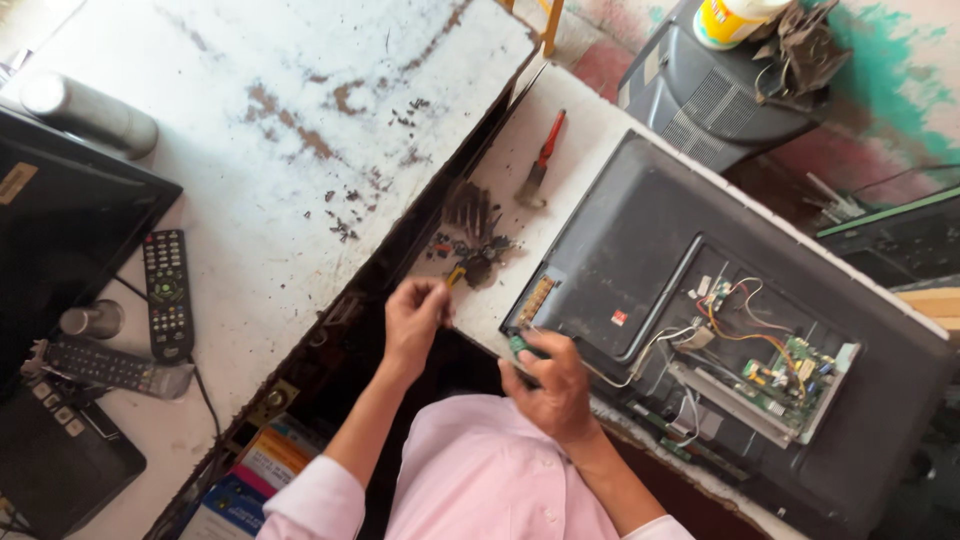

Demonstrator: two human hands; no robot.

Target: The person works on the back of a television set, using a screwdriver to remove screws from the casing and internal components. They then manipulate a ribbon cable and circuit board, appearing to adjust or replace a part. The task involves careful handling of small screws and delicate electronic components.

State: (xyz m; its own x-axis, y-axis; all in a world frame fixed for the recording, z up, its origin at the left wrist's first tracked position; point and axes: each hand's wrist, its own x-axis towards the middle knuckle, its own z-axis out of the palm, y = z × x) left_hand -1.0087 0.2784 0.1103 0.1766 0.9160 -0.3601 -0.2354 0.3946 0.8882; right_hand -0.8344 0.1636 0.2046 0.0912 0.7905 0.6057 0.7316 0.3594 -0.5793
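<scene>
left hand (415,312) is pinched shut on a small yellow-tipped bit (456,274) by the screw pile (470,245). right hand (548,378) is curled around a green board piece (522,348) at the edge of the opened tv back (640,250) lying on the surface (590,130). looks mid-teardown, steady fine grip needed.

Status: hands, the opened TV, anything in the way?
Left hand pinching a small part. Right hand on green circuit board at black flat TV edge. Loose screws nearby.

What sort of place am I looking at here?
Likely an electronics repair bench: an opened television with circuit boards exposed, remote controls on a worn table, and a paintbrush.
</scene>
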